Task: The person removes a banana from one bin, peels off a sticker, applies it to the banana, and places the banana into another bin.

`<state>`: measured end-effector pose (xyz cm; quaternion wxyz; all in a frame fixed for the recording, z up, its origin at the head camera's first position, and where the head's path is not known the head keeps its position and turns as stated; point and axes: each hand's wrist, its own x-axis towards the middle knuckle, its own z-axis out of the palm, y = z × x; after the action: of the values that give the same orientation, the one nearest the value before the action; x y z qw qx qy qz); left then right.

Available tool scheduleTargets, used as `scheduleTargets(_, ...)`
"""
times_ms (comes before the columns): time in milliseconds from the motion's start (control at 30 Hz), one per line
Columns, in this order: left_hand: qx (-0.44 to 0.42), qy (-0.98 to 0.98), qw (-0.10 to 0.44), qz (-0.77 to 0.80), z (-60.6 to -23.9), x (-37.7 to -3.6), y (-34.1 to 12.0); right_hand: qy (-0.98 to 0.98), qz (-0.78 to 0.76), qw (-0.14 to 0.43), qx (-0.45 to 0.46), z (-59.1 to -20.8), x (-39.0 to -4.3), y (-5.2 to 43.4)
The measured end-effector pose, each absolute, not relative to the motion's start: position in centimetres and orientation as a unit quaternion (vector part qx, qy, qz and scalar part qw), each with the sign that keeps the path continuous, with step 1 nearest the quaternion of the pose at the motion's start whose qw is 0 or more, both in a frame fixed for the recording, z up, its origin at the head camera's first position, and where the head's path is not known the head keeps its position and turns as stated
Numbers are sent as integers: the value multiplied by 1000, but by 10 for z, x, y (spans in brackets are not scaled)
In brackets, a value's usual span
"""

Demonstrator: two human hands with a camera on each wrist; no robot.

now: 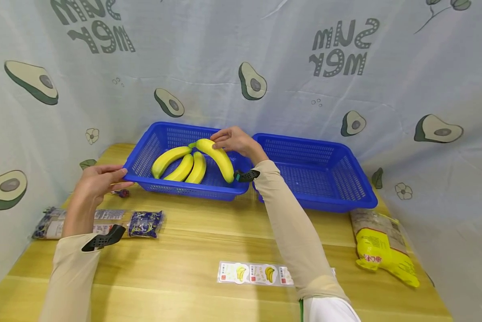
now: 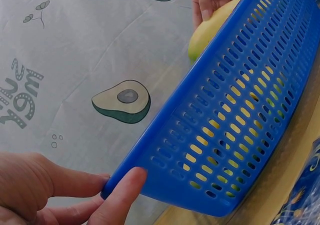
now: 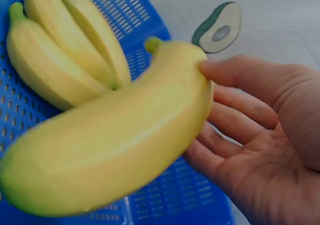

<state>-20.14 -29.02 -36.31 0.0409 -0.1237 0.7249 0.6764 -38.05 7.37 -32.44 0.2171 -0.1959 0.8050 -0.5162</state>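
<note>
My right hand (image 1: 238,142) pinches a yellow banana (image 1: 217,157) between thumb and fingers, over the right part of the left blue basket (image 1: 200,193). Seen from the right wrist, that banana (image 3: 115,135) slants across the view with its green stem near my thumb. Three more bananas (image 1: 178,166) lie in the basket's left half, their stems towards the held one. My left hand (image 1: 100,181) grips the basket's left front corner; in the left wrist view, thumb and fingers (image 2: 127,190) pinch its rim.
Beside it on the right stands a second blue basket (image 1: 317,179). A clear and blue-patterned packet (image 1: 144,223) lies front left. At the right edge is a yellow bag (image 1: 379,246). Banana-picture cards (image 1: 253,273) lie near the front. A printed curtain (image 1: 209,53) hangs behind.
</note>
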Motion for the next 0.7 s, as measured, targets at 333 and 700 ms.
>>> scheduleTargets(333, -123, 739, 37, 661, -364, -201, -290, 807, -513, 199, -216, -311, -374, 83)
scheduleTargets(700, -126, 725, 37, 676, -363, -199, -289, 772, -546, 219, -241, -308, -365, 94)
